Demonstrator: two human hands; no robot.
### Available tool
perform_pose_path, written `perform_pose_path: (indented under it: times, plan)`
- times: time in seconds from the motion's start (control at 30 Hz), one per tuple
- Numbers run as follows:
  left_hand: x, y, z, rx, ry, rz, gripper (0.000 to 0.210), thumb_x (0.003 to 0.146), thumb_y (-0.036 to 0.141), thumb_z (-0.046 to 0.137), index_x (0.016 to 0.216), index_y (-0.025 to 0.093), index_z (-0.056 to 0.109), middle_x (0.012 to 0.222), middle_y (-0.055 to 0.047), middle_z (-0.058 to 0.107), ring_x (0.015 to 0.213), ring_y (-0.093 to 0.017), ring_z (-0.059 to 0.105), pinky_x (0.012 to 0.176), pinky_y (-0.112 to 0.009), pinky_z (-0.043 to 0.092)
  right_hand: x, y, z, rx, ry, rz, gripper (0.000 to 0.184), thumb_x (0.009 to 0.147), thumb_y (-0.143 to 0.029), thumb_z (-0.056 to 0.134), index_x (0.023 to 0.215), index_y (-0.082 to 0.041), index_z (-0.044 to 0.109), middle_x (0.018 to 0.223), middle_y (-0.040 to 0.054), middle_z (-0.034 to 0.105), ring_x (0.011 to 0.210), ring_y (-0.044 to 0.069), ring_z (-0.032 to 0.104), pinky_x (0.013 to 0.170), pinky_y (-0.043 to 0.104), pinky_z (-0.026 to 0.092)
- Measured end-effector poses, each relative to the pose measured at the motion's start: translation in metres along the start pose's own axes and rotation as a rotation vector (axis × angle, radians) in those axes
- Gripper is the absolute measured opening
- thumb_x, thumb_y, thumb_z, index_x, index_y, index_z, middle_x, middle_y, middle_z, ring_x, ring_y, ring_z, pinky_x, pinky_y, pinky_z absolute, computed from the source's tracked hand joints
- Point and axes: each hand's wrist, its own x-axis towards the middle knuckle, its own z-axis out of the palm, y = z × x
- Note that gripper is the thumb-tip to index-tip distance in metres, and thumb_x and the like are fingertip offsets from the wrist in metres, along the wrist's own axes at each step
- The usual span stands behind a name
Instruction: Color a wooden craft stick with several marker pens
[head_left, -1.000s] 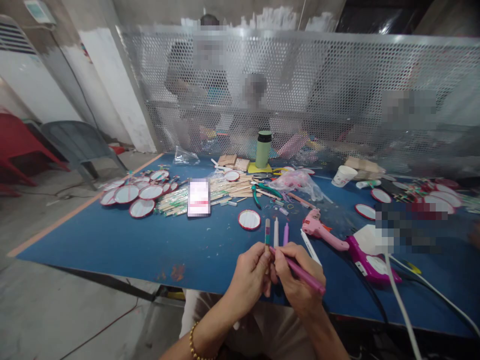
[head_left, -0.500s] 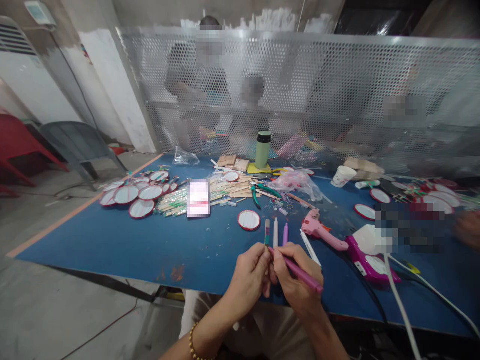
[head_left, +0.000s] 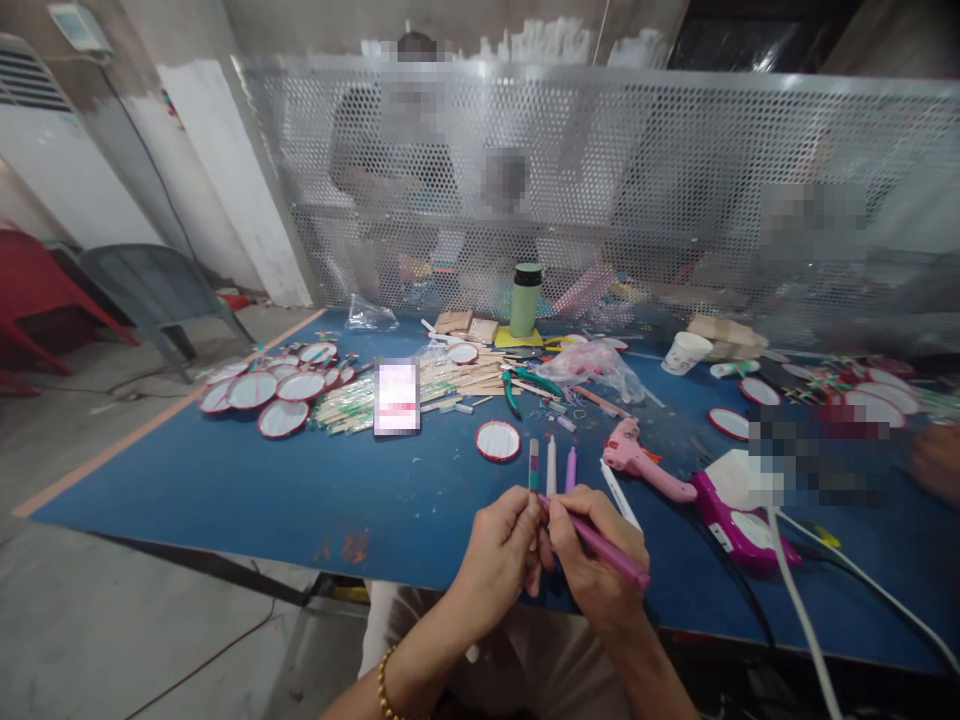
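My left hand [head_left: 504,545] is closed on a thin wooden stick [head_left: 533,465] with purple and green bands, which points away from me. A pinkish-purple marker [head_left: 611,555] is gripped in my right hand [head_left: 600,570], its tip end at the stick just above my left fingertips. Just beyond my hands, a pale marker [head_left: 552,462] and a purple marker [head_left: 571,467] lie on the table, their lower parts hidden by my right hand. To the right lies a white marker [head_left: 621,495]. A round, red-rimmed white disc [head_left: 498,440] is ahead of my hands.
On the blue table [head_left: 225,490] are a phone [head_left: 397,397], a heap of wooden sticks [head_left: 465,380], green-handled pliers [head_left: 511,392] and a green bottle [head_left: 527,302]. A pink glue gun [head_left: 645,462] and cables lie right. Behind perforated metal [head_left: 600,150] are people; another person's hand [head_left: 934,460] shows right.
The stick appears slightly turned in my left fingers, with more purple showing near its end. My right hand and marker have shifted very slightly right; the rest looks the same.
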Motion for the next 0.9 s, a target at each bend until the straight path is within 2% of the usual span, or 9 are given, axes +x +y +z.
perform_pose_path:
  times: [0.6,0.77,0.9]
  plan:
    - [-0.0002,0.0005,-0.0008,-0.005,-0.013,-0.003,0.043,0.090,0.059,0.049,0.070,0.022,0.044,0.043,0.010,0.045,0.030,-0.005,0.033,0.032,-0.016,0.024,0.0019,-0.0024,0.0005,-0.021,0.000,-0.050,0.016,0.093,-0.020,0.057,0.078,-0.020,0.063,0.063,-0.0026,0.066,0.050,0.009,0.061,0.051,0.018,0.049]
    - [-0.0003,0.0003,-0.0009,-0.002,-0.005,-0.016,0.042,0.090,0.058,0.049,0.071,0.021,0.045,0.042,0.009,0.045,0.029,-0.005,0.032,0.031,-0.016,0.023,0.0012,-0.0013,0.0009,-0.037,0.049,-0.054,0.015,0.092,-0.019,0.058,0.078,-0.020,0.064,0.063,-0.0028,0.066,0.050,0.009,0.062,0.052,0.018,0.049]
    - [-0.0005,0.0001,-0.0001,0.005,-0.003,-0.010,0.043,0.090,0.058,0.049,0.070,0.021,0.045,0.042,0.009,0.045,0.029,-0.005,0.033,0.031,-0.016,0.023,0.0009,-0.0001,0.0005,-0.019,0.016,-0.047,0.015,0.093,-0.020,0.058,0.079,-0.020,0.065,0.065,-0.0027,0.067,0.052,0.009,0.063,0.053,0.018,0.050]
